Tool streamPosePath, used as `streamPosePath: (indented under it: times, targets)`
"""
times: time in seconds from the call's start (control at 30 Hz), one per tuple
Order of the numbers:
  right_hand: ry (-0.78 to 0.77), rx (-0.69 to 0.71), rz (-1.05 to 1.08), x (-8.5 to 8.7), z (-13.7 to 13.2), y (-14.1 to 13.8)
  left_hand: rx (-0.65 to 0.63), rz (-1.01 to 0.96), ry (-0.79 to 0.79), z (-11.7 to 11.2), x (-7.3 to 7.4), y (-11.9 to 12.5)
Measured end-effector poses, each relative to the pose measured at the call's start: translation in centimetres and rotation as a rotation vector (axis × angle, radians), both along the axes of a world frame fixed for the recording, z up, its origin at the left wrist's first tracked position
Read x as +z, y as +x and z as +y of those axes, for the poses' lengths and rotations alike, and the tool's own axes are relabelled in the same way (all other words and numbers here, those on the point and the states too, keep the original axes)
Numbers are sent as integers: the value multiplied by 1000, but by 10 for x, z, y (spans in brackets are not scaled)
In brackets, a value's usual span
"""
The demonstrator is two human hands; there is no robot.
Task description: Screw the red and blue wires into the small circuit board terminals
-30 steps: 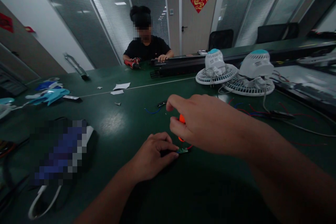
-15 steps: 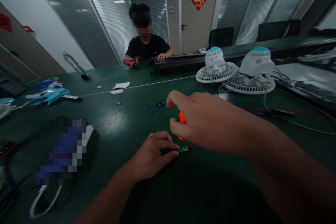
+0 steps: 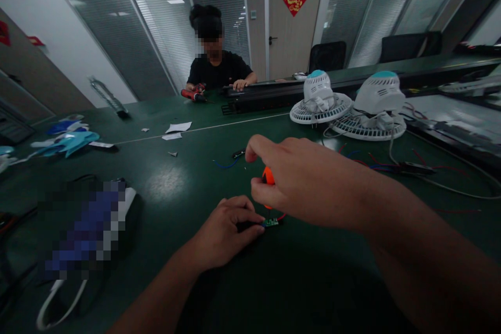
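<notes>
Bare left hand (image 3: 225, 232) at small green rectangular circuit board (image 3: 271, 223), on dark green tabletop (image 3: 164, 240)
Left thumb and index nearly closed, pinching board's left end; remainder juts right, beyond fingertips; orange-and-black-handled tool (image 3: 268, 175) upright above, tip contact too small to tell; bare right hand (image 3: 301, 180) curled round handle.
</notes>
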State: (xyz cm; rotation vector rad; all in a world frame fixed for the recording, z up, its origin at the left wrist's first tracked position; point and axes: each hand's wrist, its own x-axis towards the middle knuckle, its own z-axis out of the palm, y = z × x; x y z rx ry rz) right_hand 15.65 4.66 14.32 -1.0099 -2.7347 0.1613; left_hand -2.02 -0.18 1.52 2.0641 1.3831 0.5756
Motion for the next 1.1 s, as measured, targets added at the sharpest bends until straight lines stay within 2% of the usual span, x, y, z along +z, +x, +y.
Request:
streamPosePath:
  times: [0.23,0.43,0.67,0.9,1.1]
  targets:
    - [28,4,0,-3,3,-2,-8,25,-36,-1,4,2]
    - [102,-40,-35,-4,1,-2,8,-3,-25,-1,0,0]
    - [50,-39,-49,-2,1,-4,-5,31,0,0,3,1]
    - [97,-38,-56,-3,1,-3,-3,45,2,0,4,2]
    - [59,-15,-28,-6,3,0,-3,39,7,0,3,1]
